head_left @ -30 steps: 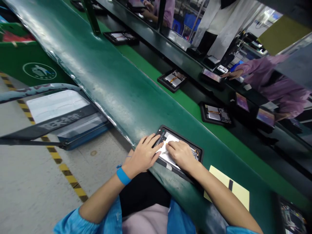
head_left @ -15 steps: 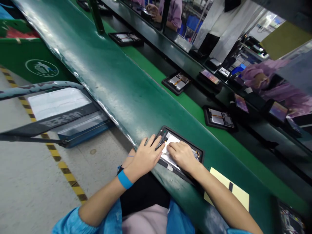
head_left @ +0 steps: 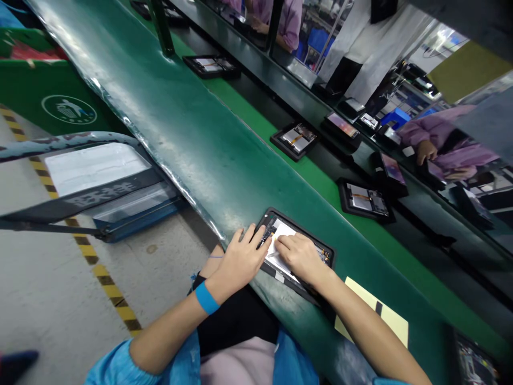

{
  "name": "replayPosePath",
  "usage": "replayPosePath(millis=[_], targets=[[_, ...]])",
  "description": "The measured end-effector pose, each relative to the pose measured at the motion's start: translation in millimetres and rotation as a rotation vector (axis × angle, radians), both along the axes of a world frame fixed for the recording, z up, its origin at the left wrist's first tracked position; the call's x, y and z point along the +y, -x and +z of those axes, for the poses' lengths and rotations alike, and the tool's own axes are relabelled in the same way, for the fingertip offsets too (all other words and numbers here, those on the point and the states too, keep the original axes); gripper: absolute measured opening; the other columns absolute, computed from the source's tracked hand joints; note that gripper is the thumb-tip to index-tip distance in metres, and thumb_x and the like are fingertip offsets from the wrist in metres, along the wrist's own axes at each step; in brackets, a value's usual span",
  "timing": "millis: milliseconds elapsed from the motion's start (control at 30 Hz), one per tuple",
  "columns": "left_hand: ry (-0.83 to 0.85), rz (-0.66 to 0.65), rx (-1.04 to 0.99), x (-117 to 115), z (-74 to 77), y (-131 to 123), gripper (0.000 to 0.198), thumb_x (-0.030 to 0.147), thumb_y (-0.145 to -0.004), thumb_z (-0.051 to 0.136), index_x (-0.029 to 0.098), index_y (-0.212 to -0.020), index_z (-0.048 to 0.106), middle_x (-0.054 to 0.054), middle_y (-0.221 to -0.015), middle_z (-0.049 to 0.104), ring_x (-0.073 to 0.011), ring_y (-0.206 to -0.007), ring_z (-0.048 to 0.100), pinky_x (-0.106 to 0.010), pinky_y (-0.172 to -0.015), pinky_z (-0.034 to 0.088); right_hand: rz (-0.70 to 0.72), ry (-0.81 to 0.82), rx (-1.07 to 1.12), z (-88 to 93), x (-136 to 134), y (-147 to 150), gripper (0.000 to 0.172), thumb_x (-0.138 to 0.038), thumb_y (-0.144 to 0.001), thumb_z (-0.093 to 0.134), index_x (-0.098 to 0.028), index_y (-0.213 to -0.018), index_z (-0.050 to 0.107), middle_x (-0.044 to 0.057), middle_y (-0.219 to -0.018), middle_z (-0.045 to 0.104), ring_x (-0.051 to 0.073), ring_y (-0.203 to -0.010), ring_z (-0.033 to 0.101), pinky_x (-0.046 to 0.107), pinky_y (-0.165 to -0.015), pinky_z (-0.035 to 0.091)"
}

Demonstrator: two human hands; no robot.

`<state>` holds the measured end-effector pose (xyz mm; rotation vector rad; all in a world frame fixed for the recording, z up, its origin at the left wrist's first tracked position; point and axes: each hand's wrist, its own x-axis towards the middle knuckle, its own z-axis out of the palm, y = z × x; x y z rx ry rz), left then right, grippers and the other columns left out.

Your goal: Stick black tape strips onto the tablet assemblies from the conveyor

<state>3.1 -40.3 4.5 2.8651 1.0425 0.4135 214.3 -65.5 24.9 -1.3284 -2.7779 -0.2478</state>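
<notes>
In front of me an opened tablet (head_left: 284,230) with a white battery area and exposed circuitry lies in a black frame on the green bench. My left hand (head_left: 245,255) rests over its left end, fingers spread and touching the frame and inner parts. My right hand (head_left: 300,256) is over the middle of the tablet, its fingers pinched together and pointing left. A thin, pale sliver (head_left: 273,254) shows just below those fingertips; whether they grip it I cannot tell. The right hand and forearm hide part of the tablet's lower right side.
A yellow pad (head_left: 393,323) lies under my right forearm. Other opened tablets (head_left: 295,140) sit in black trays along the green conveyor belt (head_left: 320,187). A green bin (head_left: 24,101) stands at left. Across the line, a co-worker's hand (head_left: 426,152) is near a device.
Both my hands stay nearly where they were over the tablet. The co-worker across the line has moved a hand toward a device. Trays on the belt appear shifted slightly right.
</notes>
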Motion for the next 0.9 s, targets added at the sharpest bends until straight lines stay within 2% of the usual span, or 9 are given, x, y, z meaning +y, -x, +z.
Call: replayPosePath(millis=[600,767,900], targets=[[-0.021,0.019,-0.001,-0.8,-4.8,-1.1,0.039,0.025,-0.101,0.050,0.020,-0.137,0.063,-0.016,-0.142,0.062,-0.0379,-0.127,0.057,-0.052,-0.098,0.046,0.049,-0.014,0.007,-0.5,6.0,-5.4,0.024,-0.011,-0.104,0.047,-0.015,-0.093,0.068,0.006,-0.086,0.068,0.016,-0.068,0.057,0.032,-0.067,0.037],[-0.070,0.038,-0.005,-1.6,-8.1,-1.0,0.037,0.027,-0.100,0.054,0.022,-0.136,0.064,-0.013,-0.141,0.063,-0.0369,-0.126,0.058,-0.051,-0.096,0.047,-0.007,-0.030,0.091,-3.8,3.0,-8.8,0.024,-0.021,-0.108,0.044,-0.015,-0.106,0.068,0.009,-0.100,0.070,0.015,-0.073,0.061,0.031,-0.067,0.041],[-0.080,0.049,0.001,-2.3,-8.8,-0.8,0.037,0.028,-0.100,0.054,0.024,-0.136,0.064,-0.010,-0.141,0.064,-0.0358,-0.125,0.059,-0.051,-0.096,0.048,-0.036,-0.019,0.130,-6.1,-2.8,-13.6,0.030,-0.031,-0.109,0.044,-0.013,-0.120,0.065,0.010,-0.104,0.069,0.016,-0.075,0.063,0.031,-0.066,0.044]])
